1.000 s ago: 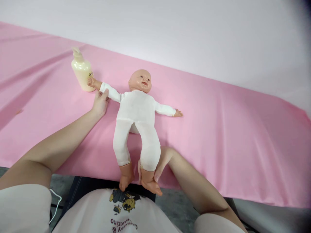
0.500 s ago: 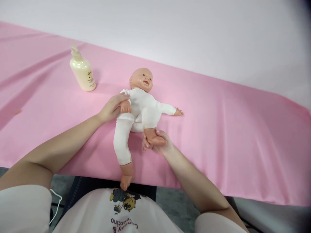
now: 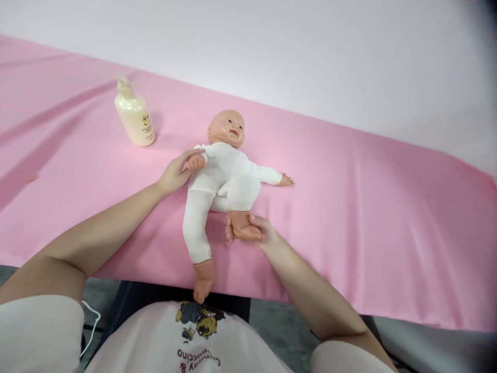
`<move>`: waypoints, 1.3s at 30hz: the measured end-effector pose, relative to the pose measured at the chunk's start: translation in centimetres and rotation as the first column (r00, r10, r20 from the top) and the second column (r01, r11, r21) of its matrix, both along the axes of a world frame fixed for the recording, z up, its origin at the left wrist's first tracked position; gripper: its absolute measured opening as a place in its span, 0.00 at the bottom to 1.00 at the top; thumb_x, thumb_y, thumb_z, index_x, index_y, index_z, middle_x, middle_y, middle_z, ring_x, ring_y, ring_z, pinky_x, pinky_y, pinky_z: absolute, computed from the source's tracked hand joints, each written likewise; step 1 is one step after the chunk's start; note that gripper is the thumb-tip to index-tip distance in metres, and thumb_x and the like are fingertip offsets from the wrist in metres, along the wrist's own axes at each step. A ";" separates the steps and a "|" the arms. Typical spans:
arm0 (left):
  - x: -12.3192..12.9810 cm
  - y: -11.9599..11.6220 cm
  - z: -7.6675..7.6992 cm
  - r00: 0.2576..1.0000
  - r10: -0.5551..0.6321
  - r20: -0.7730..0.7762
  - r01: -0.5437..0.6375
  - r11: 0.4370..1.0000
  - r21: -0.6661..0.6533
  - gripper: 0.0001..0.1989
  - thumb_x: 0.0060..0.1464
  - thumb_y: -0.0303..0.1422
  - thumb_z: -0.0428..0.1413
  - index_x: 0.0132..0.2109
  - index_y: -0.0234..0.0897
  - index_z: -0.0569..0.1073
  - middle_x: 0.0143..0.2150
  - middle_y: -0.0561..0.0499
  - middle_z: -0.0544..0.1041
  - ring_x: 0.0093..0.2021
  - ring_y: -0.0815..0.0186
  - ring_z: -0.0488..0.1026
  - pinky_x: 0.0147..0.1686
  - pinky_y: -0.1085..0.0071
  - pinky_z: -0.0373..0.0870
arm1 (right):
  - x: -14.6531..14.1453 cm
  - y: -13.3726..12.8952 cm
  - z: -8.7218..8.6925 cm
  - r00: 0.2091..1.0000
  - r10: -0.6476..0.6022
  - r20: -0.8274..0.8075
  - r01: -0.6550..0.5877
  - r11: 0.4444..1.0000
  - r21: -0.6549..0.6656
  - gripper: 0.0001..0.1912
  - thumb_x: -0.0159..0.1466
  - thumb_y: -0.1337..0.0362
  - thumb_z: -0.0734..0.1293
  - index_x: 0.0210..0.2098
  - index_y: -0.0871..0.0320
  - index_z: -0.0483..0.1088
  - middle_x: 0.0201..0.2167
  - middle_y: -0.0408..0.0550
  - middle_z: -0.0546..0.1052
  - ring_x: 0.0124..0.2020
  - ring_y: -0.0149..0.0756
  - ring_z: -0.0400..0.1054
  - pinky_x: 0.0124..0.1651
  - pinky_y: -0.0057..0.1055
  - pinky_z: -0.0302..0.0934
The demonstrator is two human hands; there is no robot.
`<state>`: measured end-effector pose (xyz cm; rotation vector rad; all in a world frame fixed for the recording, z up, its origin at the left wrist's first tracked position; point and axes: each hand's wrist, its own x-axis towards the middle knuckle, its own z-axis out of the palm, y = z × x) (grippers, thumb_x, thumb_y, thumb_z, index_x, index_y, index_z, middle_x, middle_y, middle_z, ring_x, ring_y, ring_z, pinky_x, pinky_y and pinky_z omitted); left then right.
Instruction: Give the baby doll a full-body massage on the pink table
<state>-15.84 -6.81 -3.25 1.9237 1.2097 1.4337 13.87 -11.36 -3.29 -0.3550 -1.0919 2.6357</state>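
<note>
A baby doll (image 3: 223,168) with a white cloth body lies on its back on the pink cloth, head away from me. My left hand (image 3: 177,170) is closed around the doll's arm on the left, close to its small fist; some of my fingers are hidden behind that arm. Below the bent knee, my right hand (image 3: 261,228) grips the doll's foot (image 3: 244,225), thumb on one side and fingertips on the other. The doll's other leg lies stretched toward me, its foot (image 3: 204,282) past the cloth's near edge. Its far arm points out to the right.
A cream-coloured pump bottle (image 3: 135,116) stands on the pink cloth (image 3: 330,217) left of the doll. A white wall (image 3: 310,57) rises behind the table. A white cable (image 3: 93,326) hangs below the near edge at left.
My right hand has drawn the doll's foot slightly toward me, lowering the bent knee. My left hand has shifted the doll's fist a little up and left.
</note>
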 end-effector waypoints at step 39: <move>-0.4 0.0 -0.2 0.879 0.056 -0.473 0.064 0.970 0.233 0.21 0.68 0.38 0.46 0.65 0.43 0.68 0.66 0.41 0.70 0.71 0.53 0.62 0.65 0.51 0.60 | 0.1 0.7 0.3 0.985 -0.064 0.159 0.081 0.991 -0.103 0.24 0.65 0.47 0.65 0.44 0.64 0.70 0.37 0.53 0.80 0.31 0.38 0.77 0.37 0.36 0.73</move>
